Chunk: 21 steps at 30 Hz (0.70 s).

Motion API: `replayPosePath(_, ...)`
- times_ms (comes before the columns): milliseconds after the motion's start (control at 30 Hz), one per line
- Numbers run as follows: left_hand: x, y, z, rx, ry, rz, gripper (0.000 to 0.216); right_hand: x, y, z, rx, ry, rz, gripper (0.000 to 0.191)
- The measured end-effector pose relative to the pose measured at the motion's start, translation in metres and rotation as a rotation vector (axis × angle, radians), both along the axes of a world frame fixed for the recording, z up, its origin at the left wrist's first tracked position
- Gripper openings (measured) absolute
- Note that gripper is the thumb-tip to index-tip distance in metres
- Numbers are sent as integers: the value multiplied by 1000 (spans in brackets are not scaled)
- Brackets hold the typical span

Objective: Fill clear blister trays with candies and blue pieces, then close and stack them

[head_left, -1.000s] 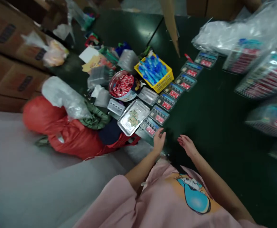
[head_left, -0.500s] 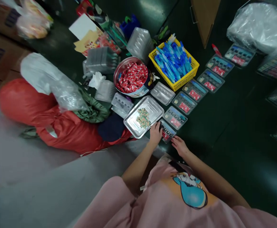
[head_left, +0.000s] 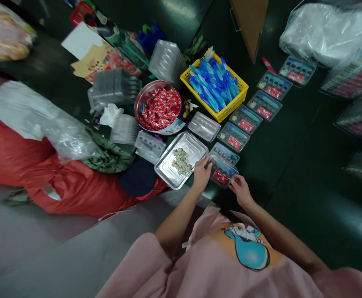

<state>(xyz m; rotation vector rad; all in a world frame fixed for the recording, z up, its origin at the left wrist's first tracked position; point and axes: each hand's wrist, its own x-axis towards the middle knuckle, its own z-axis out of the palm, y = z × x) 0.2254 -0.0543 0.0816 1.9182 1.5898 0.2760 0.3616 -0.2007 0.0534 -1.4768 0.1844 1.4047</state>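
Note:
Between my hands is a clear plastic tray (head_left: 221, 173) with a red patterned packet and dark pieces in it. My left hand (head_left: 202, 173) grips its left end, fingers bent over the edge. My right hand (head_left: 240, 189) pinches the right end. The held tray overlaps the near side of another filled tray (head_left: 224, 152). Close by on the left lies a shiny metal tray (head_left: 167, 169) bearing a small heap of pale green pieces (head_left: 181, 161).
Filled trays (head_left: 245, 119) run in a diagonal row to the far right. Behind stand a tin of red packets (head_left: 160, 108) and a yellow basket (head_left: 235, 100) of blue pens. Stacked empty trays (head_left: 115, 87) and red sacking (head_left: 65, 182) lie left; stacked packs (head_left: 354, 74) stand right.
Both hands have lifted the nearest tray a little and shifted it away from my body, so that it now overlaps the tray behind. The camera view has also turned slightly.

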Motion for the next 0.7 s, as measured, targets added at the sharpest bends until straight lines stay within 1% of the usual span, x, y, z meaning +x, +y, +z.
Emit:
replayPosePath(100, 27, 38, -10, -24, -7, -43, 34, 10, 26, -17, 34, -111, -16, 38)
replayPosePath(167, 40, 52, -19, -48, 5, -52, 36, 15, 38, -29, 32, -155, -24, 36)
replayPosePath(233, 46, 55, -27, -71, 24, -43, 39, 17, 44, -37, 31, -187, -30, 33)
replayPosePath(300, 46, 50, -29, -97, 39, -36, 38, 15, 42, -40, 25, -192, -49, 33)
replayPosePath(400, 42, 39, -22, -121, 34, -51, 35, 13, 30, -32, 12, -167, -87, 42)
replayPosePath(500, 43, 39, -7, -106, 5, -78, 40, 17, 23, -16, 46, -130, -103, 54)
replayPosePath(600, 59, 57, 7, -25, -36, -122, 47, 33, 34, -3, 129, -134, -118, 58)
replayPosePath(700, 88, 87, 11, 47, -35, -184, 45, 54, 65, -3, 168, -167, -127, 56)
